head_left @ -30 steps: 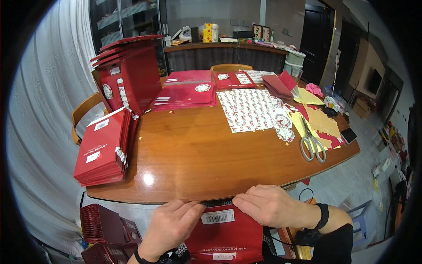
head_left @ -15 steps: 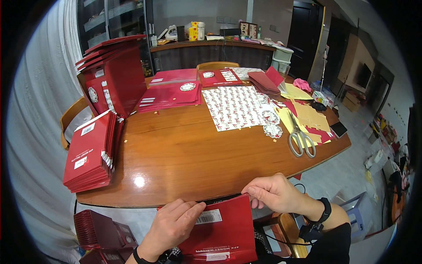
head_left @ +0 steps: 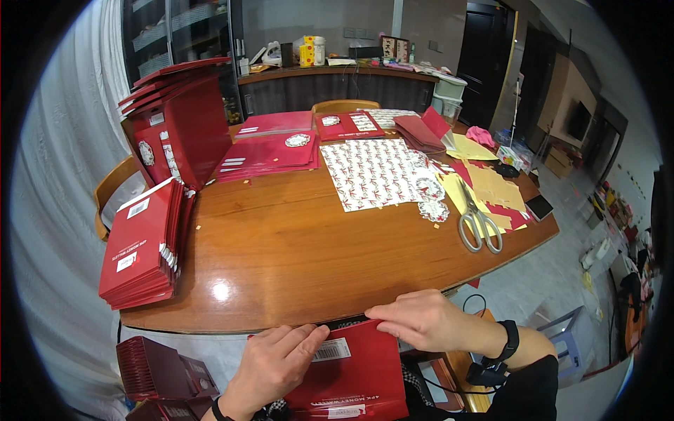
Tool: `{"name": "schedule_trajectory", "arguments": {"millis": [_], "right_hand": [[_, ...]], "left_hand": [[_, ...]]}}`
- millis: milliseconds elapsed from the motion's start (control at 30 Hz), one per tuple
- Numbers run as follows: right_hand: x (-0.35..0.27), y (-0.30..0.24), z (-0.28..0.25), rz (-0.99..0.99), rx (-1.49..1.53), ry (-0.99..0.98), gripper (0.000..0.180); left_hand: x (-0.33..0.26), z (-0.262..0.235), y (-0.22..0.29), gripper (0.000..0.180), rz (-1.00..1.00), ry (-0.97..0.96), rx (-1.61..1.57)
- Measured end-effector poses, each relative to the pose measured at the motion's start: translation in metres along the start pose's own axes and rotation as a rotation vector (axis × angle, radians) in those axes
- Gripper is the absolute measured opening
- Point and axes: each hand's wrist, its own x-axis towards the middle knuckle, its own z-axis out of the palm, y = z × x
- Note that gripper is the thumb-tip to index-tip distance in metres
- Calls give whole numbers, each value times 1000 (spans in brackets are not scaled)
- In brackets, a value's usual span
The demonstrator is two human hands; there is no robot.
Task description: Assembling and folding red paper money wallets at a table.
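Observation:
A flat red envelope (head_left: 354,375) with a white barcode label is held at the table's near edge, over my lap. My left hand (head_left: 274,365) lies along its upper left corner, fingers together and closed on the edge. At the upper right, my right hand (head_left: 425,323) pinches the top edge between thumb and forefinger. To the left, a stack of similar red envelopes (head_left: 140,242) rests on the wooden table (head_left: 281,252). Grey-handled scissors (head_left: 479,224) lie on yellow paper at the right.
Tall red folders (head_left: 186,133) stand at the far left. Flat red folders (head_left: 267,156) and a patterned white sheet (head_left: 368,175) lie across the table. A black phone (head_left: 539,207) is near the right edge. More dark red packets (head_left: 158,368) stand below the table at left.
My right hand has slid left along the envelope's top edge and dropped a little. The left hand stays at the upper left corner, slightly lower in view.

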Motion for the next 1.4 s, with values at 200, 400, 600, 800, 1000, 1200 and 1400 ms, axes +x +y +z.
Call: {"name": "schedule_trajectory", "arguments": {"millis": [200, 400, 600, 800, 1000, 1200, 1400], "right_hand": [[0, -3, -2, -90, -66, -18, 28], [-3, -3, -5, -47, 98, 43, 22], [-4, -10, -13, 4, 198, 45, 17], [-3, -13, -15, -30, 227, 85, 17], [-1, -19, -19, -1, 202, 123, 16], [3, -31, -35, -108, 103, 210, 18], [-8, -29, -36, -311, 46, 221, 26]], "left_hand": [[-7, -6, -5, 25, -71, 0, -55], [-27, -21, -20, 11, -402, 38, -251], [-46, -35, -26, 18, -844, 54, -857], [-43, -24, -23, 30, -947, 106, -1423], [-37, -15, -12, 38, -916, 201, -1556], [-19, -37, -3, 33, -749, 276, -1363], [-15, -45, -2, 33, -494, 176, -1164]]}}
